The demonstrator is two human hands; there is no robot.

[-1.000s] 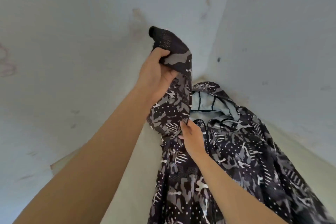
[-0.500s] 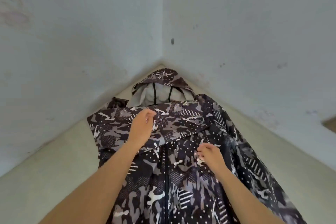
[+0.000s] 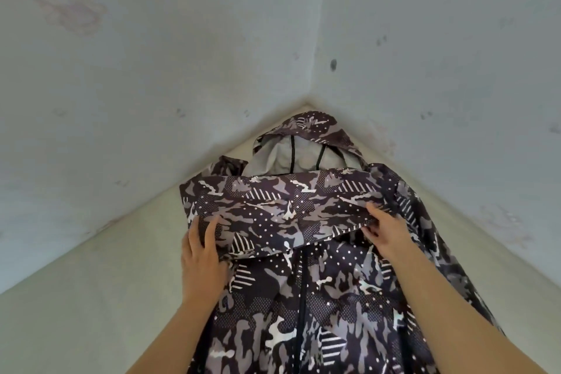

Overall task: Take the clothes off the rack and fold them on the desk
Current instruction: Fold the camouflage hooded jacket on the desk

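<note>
A dark camouflage hooded jacket lies front up on the pale desk, its hood pointing into the wall corner. One sleeve is folded straight across the chest below the hood. My left hand rests flat on the sleeve's left end, fingers spread. My right hand holds the sleeve's right end, fingers curled on the fabric edge. The jacket's lower part runs out of the frame at the bottom.
Two light blue walls meet in a corner right behind the hood. Bare desk surface lies on both sides of the jacket. No rack or other clothes are in view.
The sleeve that my left hand held up has come down across the chest. Both hands have moved apart to the sleeve's two ends.
</note>
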